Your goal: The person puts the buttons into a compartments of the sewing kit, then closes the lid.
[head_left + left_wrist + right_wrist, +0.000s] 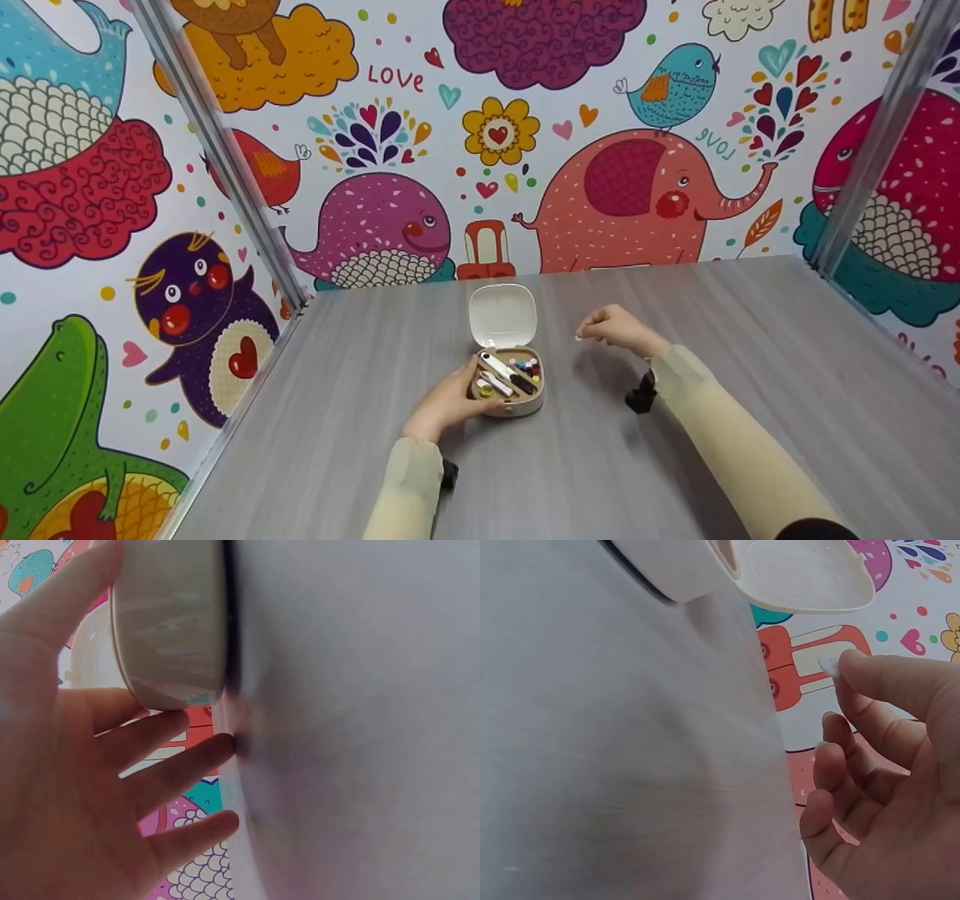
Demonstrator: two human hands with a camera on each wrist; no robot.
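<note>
A small white box [526, 407] stands on the table with its lid [502, 316] raised at the back. My left hand [448, 403] grips its left side, thumb at the front and fingers along the side. In the left wrist view the other fingers are spread below the box [169, 622]. Inside lie a slim white tool [492, 363], a black piece [522, 383] and, in the right compartment, small coloured pieces [534, 369]. To the right of the box, above the table, my right hand [622, 330] pinches a tiny white button-like piece [828, 664] between thumb and forefinger.
The grey wood-grain table [360, 352] runs back to a wall printed with cartoon animals [622, 202]. Metal posts [225, 150] stand at the left and right corners. A black wrist mount [641, 394] hangs under the right forearm.
</note>
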